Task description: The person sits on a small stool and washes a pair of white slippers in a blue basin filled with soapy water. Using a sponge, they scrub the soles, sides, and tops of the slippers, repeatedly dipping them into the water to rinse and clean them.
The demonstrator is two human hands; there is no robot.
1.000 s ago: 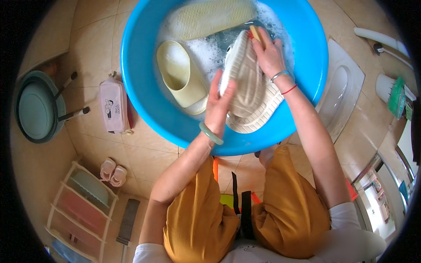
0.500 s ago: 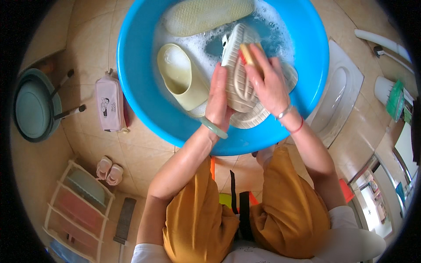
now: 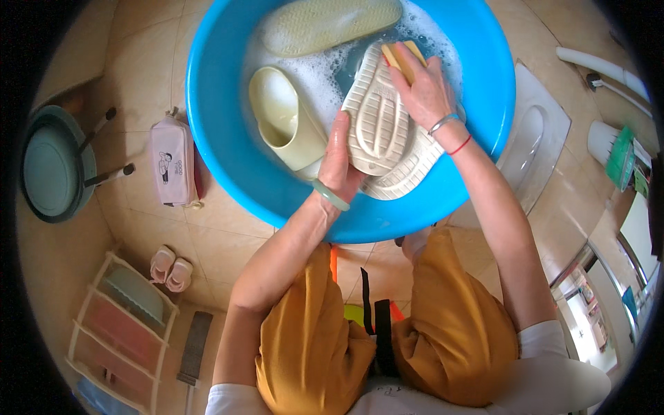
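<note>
You are gripping the cream slipper (image 3: 379,131) with your left hand (image 3: 339,155) while your right hand (image 3: 425,90) is pressing the yellow sponge (image 3: 403,57) firmly along its ridged sole.

A: Supporting surface?
B: Beige tiled floor (image 3: 228,238).
A: Items resting directly on it?
B: Blue basin (image 3: 235,159), far centre. Pink pouch (image 3: 173,162) just left of it. Green stool (image 3: 52,173) far left. Small pink shoes (image 3: 171,268) and rack (image 3: 121,325), near left.

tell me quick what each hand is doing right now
Left hand: closed on the edge of the white slipper, sole up over the blue basin.
Right hand: closed on a yellow sponge, pressed on that sole.
</note>
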